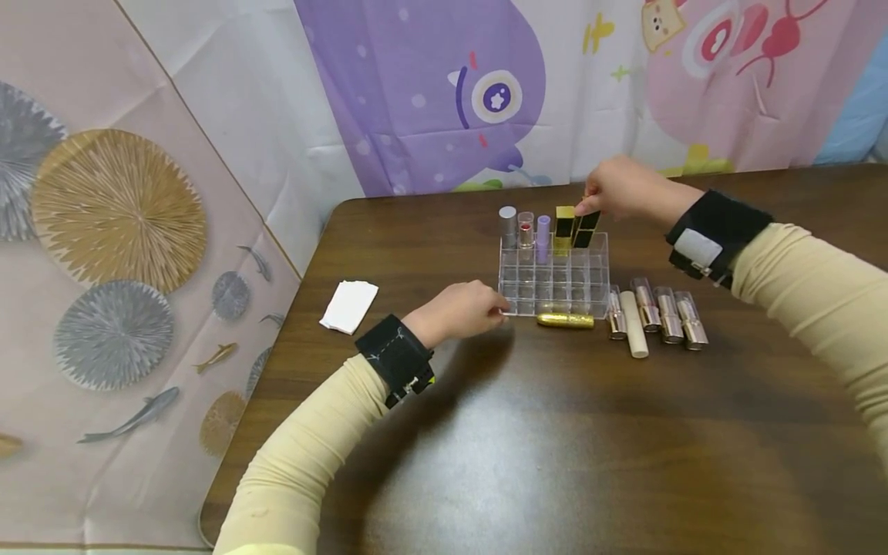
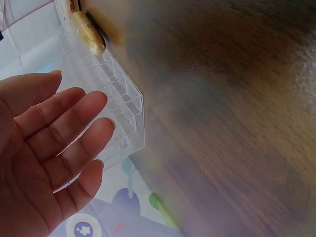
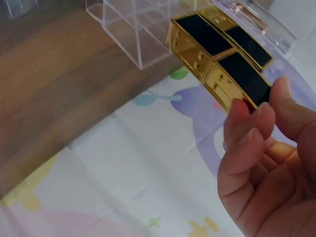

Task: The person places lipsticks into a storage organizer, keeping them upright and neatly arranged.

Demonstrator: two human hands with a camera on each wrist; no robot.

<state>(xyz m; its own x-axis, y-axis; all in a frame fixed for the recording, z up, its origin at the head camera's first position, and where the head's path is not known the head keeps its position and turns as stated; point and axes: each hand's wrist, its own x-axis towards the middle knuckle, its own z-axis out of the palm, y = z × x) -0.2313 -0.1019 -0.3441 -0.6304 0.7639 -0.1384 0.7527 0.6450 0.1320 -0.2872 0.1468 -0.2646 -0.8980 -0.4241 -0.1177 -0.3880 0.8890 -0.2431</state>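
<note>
A clear lipstick organizer [image 1: 553, 287] with rows of square compartments stands on the table. At its back right corner my right hand [image 1: 622, 187] pinches the upper end of a black and gold square lipstick [image 3: 242, 74]. The lower end of that lipstick is at the back row; how deep it sits I cannot tell. Another black and gold lipstick [image 1: 565, 225] stands right beside it. By the front left corner is my left hand [image 1: 463, 310], fingers relaxed and slightly bent, holding nothing; whether they touch the organizer is unclear. A gold tube [image 1: 565, 321] lies along the organizer's front edge.
In the back row also stand a grey-capped tube [image 1: 509, 227], a clear-capped lipstick [image 1: 526, 231] and a lilac tube [image 1: 543, 239]. Several clear-capped lipsticks [image 1: 669, 316] and a cream tube [image 1: 634, 324] lie to the right. A white folded tissue [image 1: 349, 306] lies at left.
</note>
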